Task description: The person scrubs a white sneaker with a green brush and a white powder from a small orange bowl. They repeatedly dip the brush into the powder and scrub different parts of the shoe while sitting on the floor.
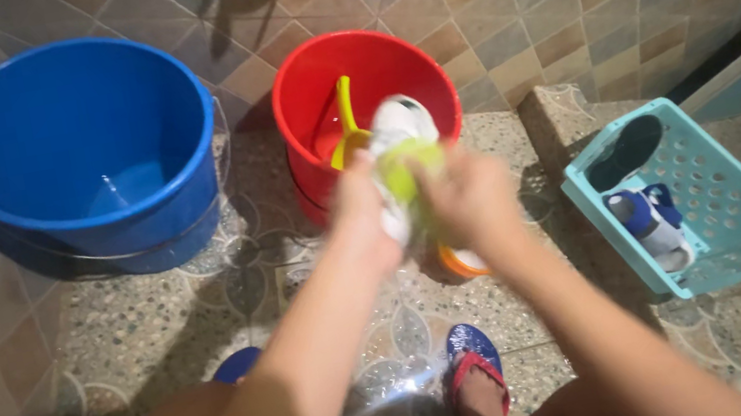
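I'm mid-scrub here: left hand [359, 202] gripping the white shoe [400, 132] above the red bucket [310, 97], right hand [470, 195] fingers clamping it too. Next probably needs rinsing.

Both hands, left hand [360, 205] and right hand [470, 195], are smeared with motion blur, and so is the white-and-green shoe [404, 156] between them. The orange-rimmed thing [460, 263] sits mostly hidden beneath them, and the blue slipper [238, 364] hides behind the forearm.
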